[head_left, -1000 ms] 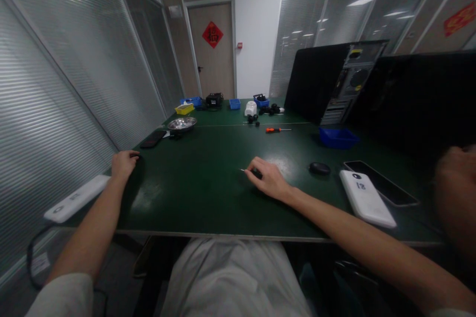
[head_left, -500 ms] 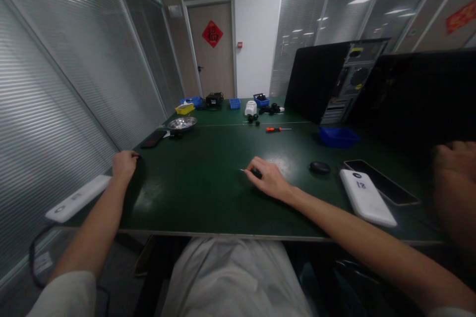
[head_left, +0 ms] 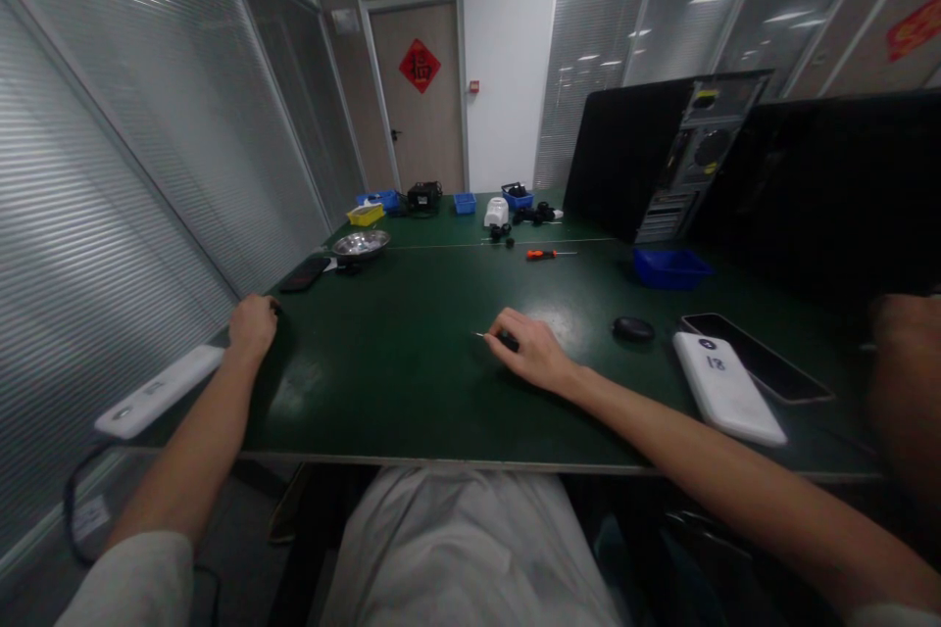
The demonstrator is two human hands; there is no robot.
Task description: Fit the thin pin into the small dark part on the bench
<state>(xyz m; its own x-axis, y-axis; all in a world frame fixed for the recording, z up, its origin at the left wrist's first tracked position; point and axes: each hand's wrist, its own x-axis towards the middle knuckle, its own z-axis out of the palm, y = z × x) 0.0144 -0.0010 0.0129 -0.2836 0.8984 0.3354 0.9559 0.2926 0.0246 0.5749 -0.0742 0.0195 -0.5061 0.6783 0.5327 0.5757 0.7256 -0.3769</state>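
My right hand [head_left: 530, 350] rests on the green table [head_left: 412, 353] near its middle, fingers closed round a small dark tool [head_left: 504, 341] whose thin metal tip points left. My left hand [head_left: 252, 324] lies curled at the table's left edge, closed on a small dark object that is mostly hidden. A white oblong device [head_left: 158, 391] lies just behind the left wrist.
A black mouse-like object [head_left: 633, 329], a white phone-shaped device [head_left: 727, 388] and a dark phone [head_left: 757, 370] lie at right. Another person's hand [head_left: 904, 353] shows at the far right. An orange screwdriver [head_left: 548, 255], blue tray [head_left: 670, 268], metal bowl [head_left: 360, 244] and computer case [head_left: 662, 157] stand farther back.
My hands have stayed put. The other person's hand at the far right has shifted slightly. The view has drifted a little.
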